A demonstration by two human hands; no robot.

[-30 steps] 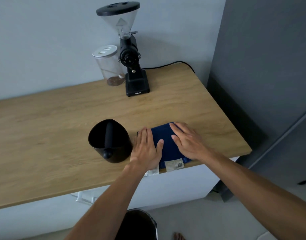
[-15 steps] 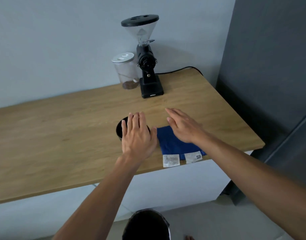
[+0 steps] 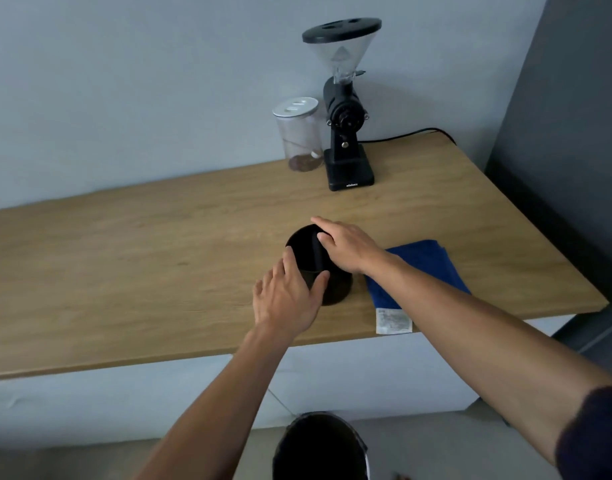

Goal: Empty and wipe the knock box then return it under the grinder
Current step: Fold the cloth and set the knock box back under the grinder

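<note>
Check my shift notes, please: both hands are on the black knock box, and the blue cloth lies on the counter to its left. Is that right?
Not quite. The head view shows the blue cloth lying to the right of the knock box, not the left. The left hand and right hand are indeed on the box.

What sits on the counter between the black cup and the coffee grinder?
Nothing: the head view shows bare wooden counter between the knock box and the grinder.
</note>
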